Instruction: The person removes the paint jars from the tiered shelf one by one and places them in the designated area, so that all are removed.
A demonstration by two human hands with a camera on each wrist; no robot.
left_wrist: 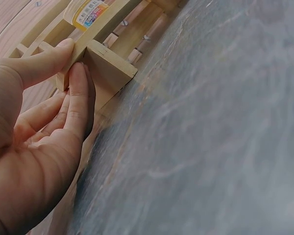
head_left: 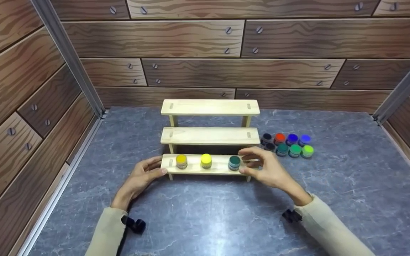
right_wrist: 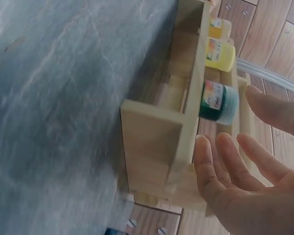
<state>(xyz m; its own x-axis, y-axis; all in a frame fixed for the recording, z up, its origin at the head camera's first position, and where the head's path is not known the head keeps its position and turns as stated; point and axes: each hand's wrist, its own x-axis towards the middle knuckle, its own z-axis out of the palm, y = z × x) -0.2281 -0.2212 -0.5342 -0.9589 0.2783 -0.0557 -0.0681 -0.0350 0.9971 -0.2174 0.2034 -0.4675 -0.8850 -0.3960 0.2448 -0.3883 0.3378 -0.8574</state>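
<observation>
Three jars (head_left: 206, 161) on bottom shelf (head_left: 220, 167)

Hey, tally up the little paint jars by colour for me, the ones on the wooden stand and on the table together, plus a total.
Green paint jars: 4
Yellow to amber paint jars: 2
Blue to violet paint jars: 2
Near-black paint jars: 2
Red paint jar: 1
Total: 11

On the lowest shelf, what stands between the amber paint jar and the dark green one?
A bright yellow paint jar, apart from both the amber paint jar and the dark green paint jar; the head view shows this.
</observation>
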